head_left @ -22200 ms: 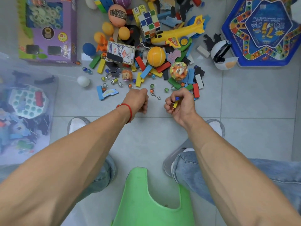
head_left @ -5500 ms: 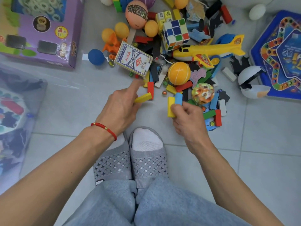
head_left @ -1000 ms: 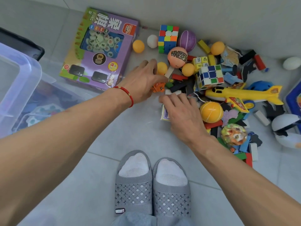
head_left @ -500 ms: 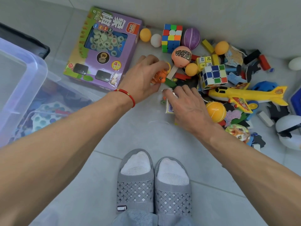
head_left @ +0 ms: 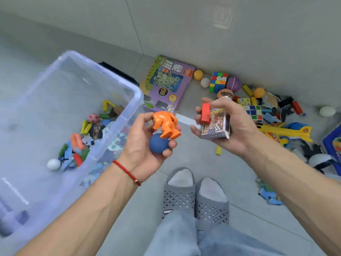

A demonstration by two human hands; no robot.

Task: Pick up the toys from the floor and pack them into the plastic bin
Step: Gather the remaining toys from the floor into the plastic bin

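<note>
My left hand (head_left: pixel 145 145) is raised palm up beside the bin's right corner, gripping an orange toy figure (head_left: pixel 166 124) and a blue ball (head_left: pixel 158 145). My right hand (head_left: pixel 234 130) holds a card deck box (head_left: pixel 215 124) with a red block (head_left: pixel 205 112) pinched against it. The clear plastic bin (head_left: pixel 137 97) stands at left with several blocks, puzzle pieces and small balls inside. The toy pile lies on the floor at right: a yellow plane (head_left: pixel 287 133), Rubik's cubes (head_left: pixel 218 82), and balls.
A purple game box (head_left: pixel 166 85) lies by the wall behind the bin. A black lid (head_left: pixel 120 72) sits behind the bin. A yellow block (head_left: pixel 218 150) lies alone on the tiles. My feet in grey slippers (head_left: pixel 195 194) are below my hands.
Both hands have lifted off the pile and turned palm up, the left with the orange figure and blue ball, the right with the card deck and red block. The view swung left toward the bin.
</note>
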